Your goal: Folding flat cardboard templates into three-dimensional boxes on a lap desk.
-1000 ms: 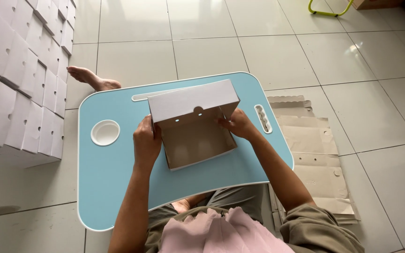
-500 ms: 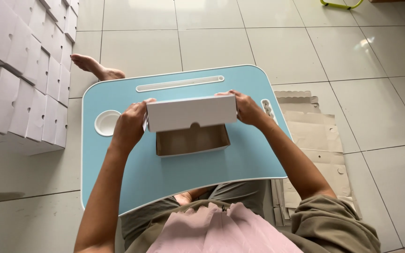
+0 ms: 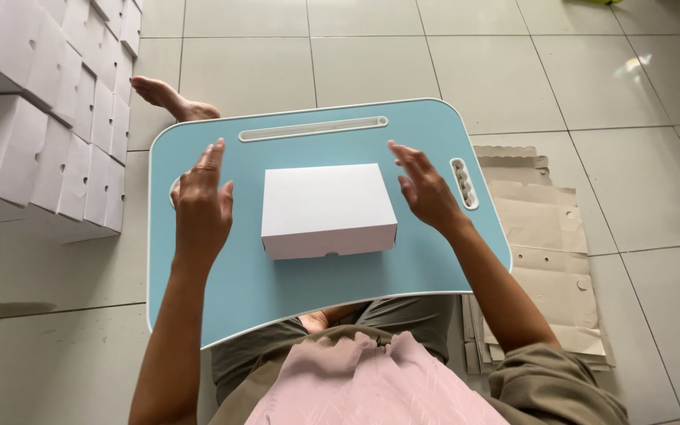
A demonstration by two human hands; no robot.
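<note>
Head view looks down past a pink garment (image 3: pixel 371 382) at a light blue lap tray (image 3: pixel 277 275) across the person's legs. On its middle sits a closed white box (image 3: pixel 328 208) (lid flat, front flap tucked). The left hand (image 3: pixel 201 206) hovers just beside the box's left side, fingers spread, holding nothing; the right hand (image 3: pixel 425 189) hovers at its right, spread too. Flat brown cardboard blanks (image 3: pixel 548 236) lie on the tiled floor to the right, stacked white boxes (image 3: pixel 49 118) far left, a bare foot (image 3: pixel 168 98) beyond the tray
</note>
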